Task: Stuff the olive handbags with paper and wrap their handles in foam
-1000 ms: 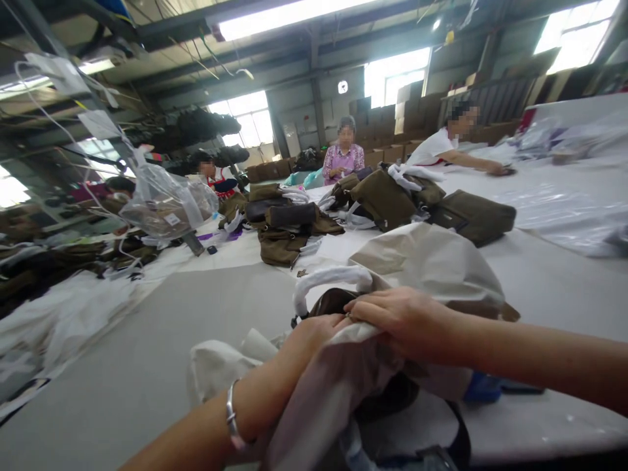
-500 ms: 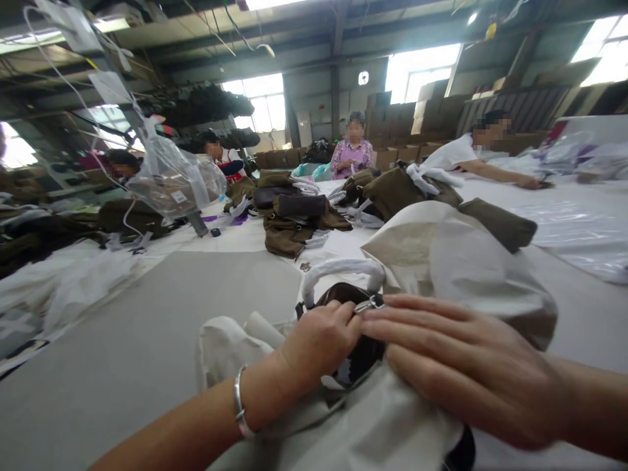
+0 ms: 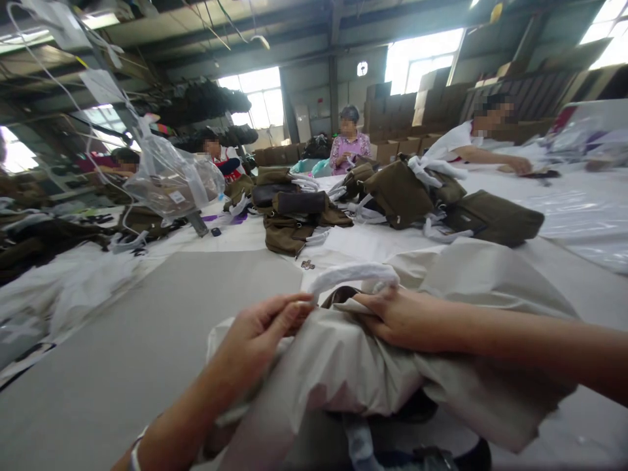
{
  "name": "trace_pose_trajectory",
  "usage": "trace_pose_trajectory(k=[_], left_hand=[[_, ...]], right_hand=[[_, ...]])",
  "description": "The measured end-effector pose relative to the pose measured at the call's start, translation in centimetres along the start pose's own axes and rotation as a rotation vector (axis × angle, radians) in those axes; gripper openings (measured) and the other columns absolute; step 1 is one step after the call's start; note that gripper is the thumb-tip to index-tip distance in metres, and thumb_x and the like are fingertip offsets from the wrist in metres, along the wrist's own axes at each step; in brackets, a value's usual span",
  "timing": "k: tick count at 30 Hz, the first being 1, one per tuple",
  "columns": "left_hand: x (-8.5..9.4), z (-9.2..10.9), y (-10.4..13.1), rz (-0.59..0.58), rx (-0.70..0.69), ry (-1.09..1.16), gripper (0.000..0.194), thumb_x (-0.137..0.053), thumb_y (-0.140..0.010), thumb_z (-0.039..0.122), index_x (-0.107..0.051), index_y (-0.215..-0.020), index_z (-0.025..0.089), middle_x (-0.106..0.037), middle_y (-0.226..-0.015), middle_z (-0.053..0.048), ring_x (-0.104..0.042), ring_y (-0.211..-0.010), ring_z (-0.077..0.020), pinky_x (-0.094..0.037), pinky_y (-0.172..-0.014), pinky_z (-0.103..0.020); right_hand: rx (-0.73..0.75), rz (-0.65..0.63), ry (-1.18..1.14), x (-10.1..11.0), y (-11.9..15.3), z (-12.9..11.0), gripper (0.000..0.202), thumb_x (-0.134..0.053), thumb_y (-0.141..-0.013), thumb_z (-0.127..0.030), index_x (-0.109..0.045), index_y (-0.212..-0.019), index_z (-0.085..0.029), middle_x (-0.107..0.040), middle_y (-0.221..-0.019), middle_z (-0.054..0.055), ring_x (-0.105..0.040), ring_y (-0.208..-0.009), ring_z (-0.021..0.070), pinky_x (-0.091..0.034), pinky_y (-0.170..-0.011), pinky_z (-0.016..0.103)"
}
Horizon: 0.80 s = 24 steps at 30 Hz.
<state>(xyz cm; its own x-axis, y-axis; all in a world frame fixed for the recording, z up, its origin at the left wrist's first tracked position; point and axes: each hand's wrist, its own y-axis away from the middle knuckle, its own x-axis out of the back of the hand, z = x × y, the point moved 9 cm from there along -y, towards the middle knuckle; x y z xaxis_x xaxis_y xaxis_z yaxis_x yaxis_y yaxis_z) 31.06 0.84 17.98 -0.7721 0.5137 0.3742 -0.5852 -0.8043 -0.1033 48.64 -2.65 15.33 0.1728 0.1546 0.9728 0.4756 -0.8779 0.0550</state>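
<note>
A cream cloth dust bag (image 3: 343, 363) is bunched around a dark handbag (image 3: 339, 297), most of which it hides. The handbag's white-wrapped handle (image 3: 350, 273) arches up out of the cloth. At the left end of the handle, my left hand (image 3: 272, 327) pinches the cloth edge with its fingertips; exactly what lies between them is partly hidden. My right hand (image 3: 395, 315) grips the cloth by the handle's right end, its fingers partly tucked in the folds. Below the cloth, a wrapped strap (image 3: 360, 441) and dark bag parts show.
Brown bags with wrapped handles lie piled ahead (image 3: 294, 222) and to the right (image 3: 407, 193). A small metal piece (image 3: 308, 265) lies beyond the handle. A clear plastic bag (image 3: 169, 176) hangs from a post at left. Several co-workers sit around the table (image 3: 161, 314).
My hands have moved apart from the metal clasp at the handbag's top to either end of the handle. The cloth has been drawn up over the handbag, covering the clasp.
</note>
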Motion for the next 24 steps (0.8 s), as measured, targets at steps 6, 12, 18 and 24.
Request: trace_pose_trajectory(k=[6,12,18,24], left_hand=[[-3.9,4.0,2.7,-0.235,-0.201,-0.593,0.066,-0.071,-0.087,0.052,-0.055,-0.147,0.029,-0.048,-0.156,-0.012,-0.047,-0.141,-0.0417,-0.042,-0.113,-0.059],[-7.4,0.7,0.8,-0.338,-0.184,-0.779,0.052,-0.070,-0.091,0.036,-0.060,-0.138,0.016,-0.067,-0.136,-0.013,-0.060,-0.126,-0.0340,-0.051,-0.107,-0.051],[-6.0,1.7,0.8,-0.259,-0.271,-0.725,0.035,-0.078,-0.084,0.025,-0.072,-0.119,0.024,-0.071,-0.131,-0.004,-0.064,-0.123,-0.0273,-0.051,-0.108,-0.041],[-2.4,2.6,10.3,0.161,-0.361,-0.723,0.028,-0.066,-0.094,0.024,-0.071,-0.122,0.027,-0.078,-0.111,-0.002,-0.074,-0.100,-0.0177,-0.057,-0.093,-0.021]], right_hand=[[-0.095,-0.005,0.033,-0.6,-0.9,0.5,0.027,-0.048,-0.098,-0.023,-0.061,-0.120,-0.016,-0.073,-0.089,0.011,-0.071,-0.079,0.0274,-0.049,-0.068,0.036],[0.062,0.289,0.030,3.0,0.9,-1.5,0.041,-0.051,-0.098,-0.021,-0.053,-0.138,-0.013,-0.072,-0.118,0.019,-0.070,-0.106,0.0297,-0.055,-0.089,0.044],[0.519,0.086,-0.120,0.9,2.6,-6.7,0.083,-0.066,-0.093,-0.047,-0.028,-0.161,-0.017,-0.033,-0.163,0.020,-0.035,-0.150,0.0330,-0.037,-0.119,0.050],[0.332,-0.054,-0.120,-2.0,1.1,-4.3,0.077,-0.059,-0.097,-0.046,-0.023,-0.163,-0.027,-0.038,-0.161,0.020,-0.040,-0.146,0.0398,-0.040,-0.114,0.060]])
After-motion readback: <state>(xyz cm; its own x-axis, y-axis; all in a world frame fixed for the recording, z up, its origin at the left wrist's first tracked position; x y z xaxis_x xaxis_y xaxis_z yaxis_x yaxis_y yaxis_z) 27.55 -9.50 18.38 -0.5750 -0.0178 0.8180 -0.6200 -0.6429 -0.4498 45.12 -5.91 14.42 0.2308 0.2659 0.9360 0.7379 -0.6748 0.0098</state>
